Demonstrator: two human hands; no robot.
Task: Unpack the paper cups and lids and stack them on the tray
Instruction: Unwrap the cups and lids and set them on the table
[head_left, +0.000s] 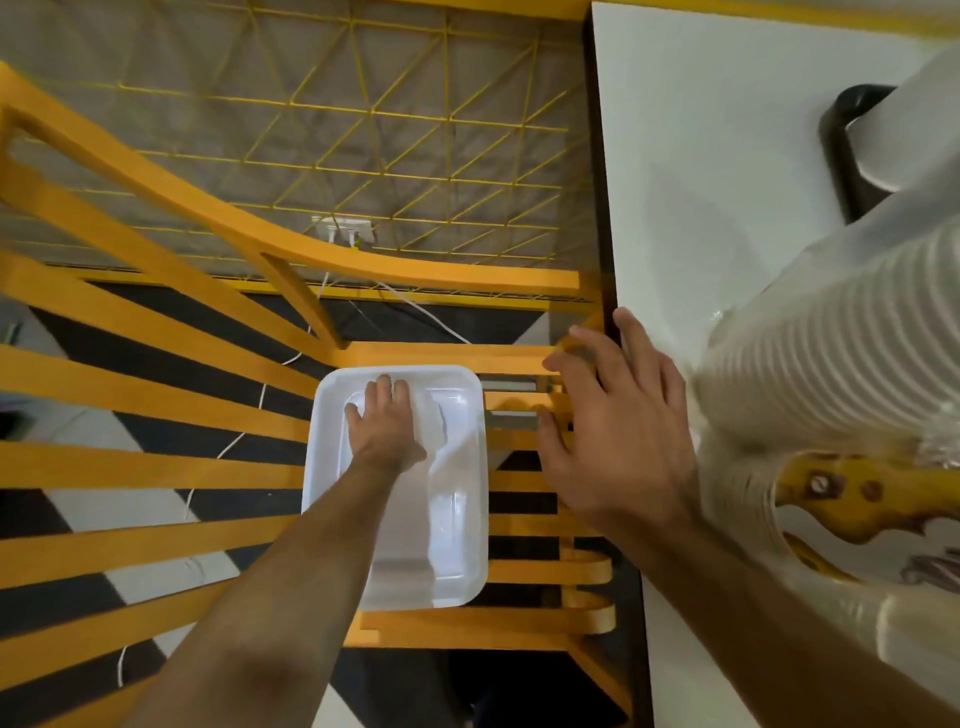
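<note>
The left hand (383, 421) reaches down into a white plastic tray (457, 519) that sits on the yellow slatted seat of a chair (156, 457), its palm flat against the tray's floor near the far end and its fingers straight, gripping nothing. The right hand (615, 421) hovers higher up, beside the near left edge of a white table (701, 182), with its fingers spread and relaxed and nothing in its grasp; it is blurred. On the table, at the right of the view, a tall stack of white paper cups (831, 338) lies tilted inside a clear plastic sleeve, and below it are scissors (852, 499) with worn yellow handles. Whether the cups touch the scissors cannot be told through the blur. A dark curved object (841, 156) shows behind the stack. Beyond the chair a yellow wire grid (363, 130) stands against the wall, and white cables (249, 421) trail over a black-and-white floor
</note>
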